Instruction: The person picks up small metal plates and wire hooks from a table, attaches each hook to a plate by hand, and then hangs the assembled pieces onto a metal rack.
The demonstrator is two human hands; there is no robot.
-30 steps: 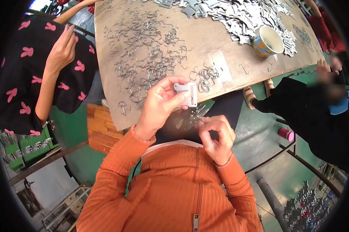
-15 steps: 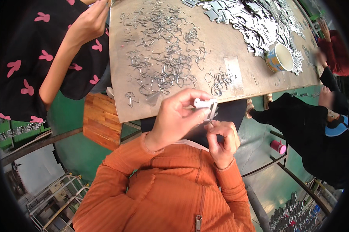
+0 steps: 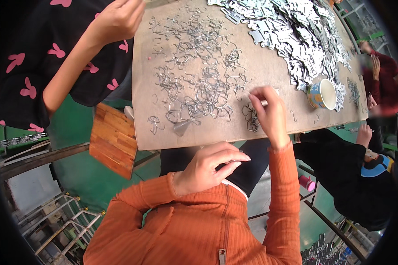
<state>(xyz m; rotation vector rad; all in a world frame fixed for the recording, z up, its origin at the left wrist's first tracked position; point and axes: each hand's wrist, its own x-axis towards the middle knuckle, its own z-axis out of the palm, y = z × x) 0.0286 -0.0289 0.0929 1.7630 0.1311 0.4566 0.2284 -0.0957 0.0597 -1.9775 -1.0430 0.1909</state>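
Observation:
My left hand [image 3: 210, 167] is in front of my body, just off the table's near edge. Its thumb and fingers pinch a flat metal plate [image 3: 240, 160], of which only a thin edge shows. My right hand [image 3: 272, 112] is out over the table, above a small cluster of bent wire hooks [image 3: 252, 120]. Its thumb and forefinger curl together at the tips; whatever they hold, if anything, is too small to make out. Left of it spreads a wide scatter of wire hooks [image 3: 203, 95].
A heap of flat metal plates [image 3: 296, 39] covers the table's far right, with a patterned paper cup [image 3: 322, 94] beside it. A co-worker's hand [image 3: 119, 20] is at the left corner. More people sit on the right. A wooden stool [image 3: 113, 139] stands left of the table [image 3: 157, 139].
My right hand has left my left hand and reached forward to the small cluster of hooks. My left hand has lowered and turned, so the plate shows edge-on. The view has shifted.

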